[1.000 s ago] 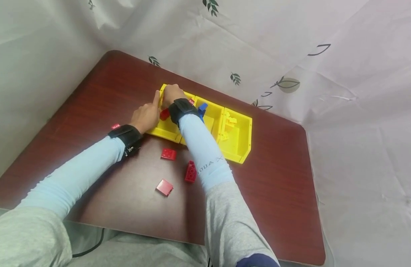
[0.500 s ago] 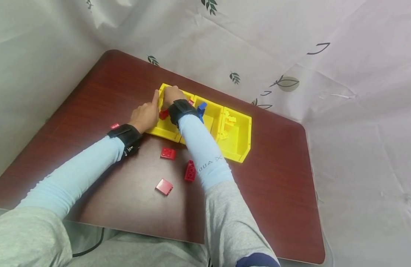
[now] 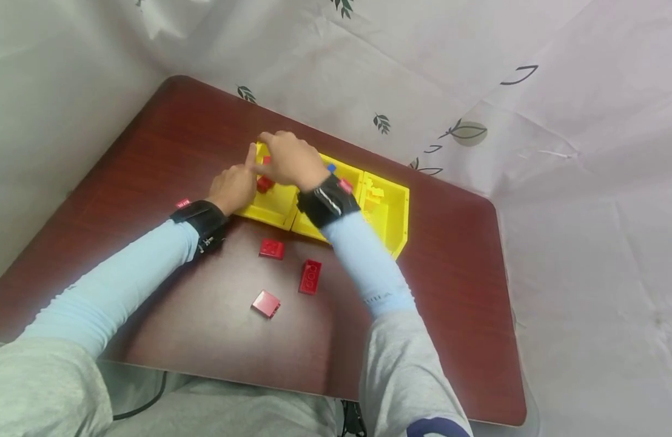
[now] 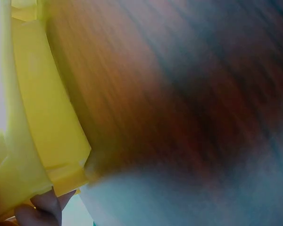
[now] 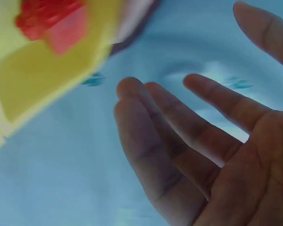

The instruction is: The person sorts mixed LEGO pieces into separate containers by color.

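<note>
My left hand [image 3: 233, 189] holds the left end of a yellow bin [image 3: 278, 213] with three compartments. In the left wrist view, fingertips [image 4: 42, 212] curl at the bin's yellow rim [image 4: 19, 179]. Above the left compartment is my right hand [image 3: 292, 161], its fingers spread and holding nothing, as the right wrist view shows. Red toy bricks [image 3: 264, 184] lie in that compartment, partly hidden by the right hand. A blue brick [image 3: 332, 167] peeks out in the middle compartment, and yellow bricks [image 3: 375, 192] lie in the right one.
Three more red bricks lie on the brown table in front of the bin: a square one [image 3: 272, 249], a long one [image 3: 310, 277] and a pale-looking one [image 3: 266, 304]. A leaf-patterned curtain [image 3: 423, 91] hangs behind the table.
My right hand has risen out of the left compartment and its fingers have spread. Its forearm has swung to the right, uncovering the long red brick. The left hand stays at the bin.
</note>
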### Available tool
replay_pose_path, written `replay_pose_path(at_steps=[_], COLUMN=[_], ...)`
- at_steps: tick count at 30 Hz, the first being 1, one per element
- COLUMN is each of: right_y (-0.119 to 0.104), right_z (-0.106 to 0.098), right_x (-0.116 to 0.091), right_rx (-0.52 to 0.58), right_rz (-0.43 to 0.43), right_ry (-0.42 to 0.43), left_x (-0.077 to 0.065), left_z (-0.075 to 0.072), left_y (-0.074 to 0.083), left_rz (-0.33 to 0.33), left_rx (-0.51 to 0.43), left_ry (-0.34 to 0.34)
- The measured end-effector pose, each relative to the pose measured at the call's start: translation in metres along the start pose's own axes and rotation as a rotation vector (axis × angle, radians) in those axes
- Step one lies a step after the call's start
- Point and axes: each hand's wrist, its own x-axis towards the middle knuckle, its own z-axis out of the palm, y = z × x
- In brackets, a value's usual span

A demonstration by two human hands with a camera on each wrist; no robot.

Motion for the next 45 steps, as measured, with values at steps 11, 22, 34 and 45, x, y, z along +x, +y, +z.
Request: replay_pose_path(at_steps=[11, 22, 34, 45], right_y=[-0.023, -0.008, -0.018, -0.015], right_z=[0.079, 0.155, 0.187, 0.183], right_x=[-0.118, -0.159, -0.166, -0.159], right_rx=[-0.11, -0.045, -0.084, -0.066], right_rz=[-0.483, -0.283, -0.27, -0.289], right_ry=[-0.017, -0.01, 0.134, 0.075], left_x=[-0.008, -0.016, -0.02, -0.022], left_z=[-0.005, -0.007, -0.007, -0.004], left_y=[0.002, 0.004, 0.0, -0.003], left_rz=[-0.109, -0.124, -0.129, -0.14], left_rx=[-0.058, -0.084, -0.069, -0.076], left_ry=[-0.047, -0.064, -0.065, -0.067])
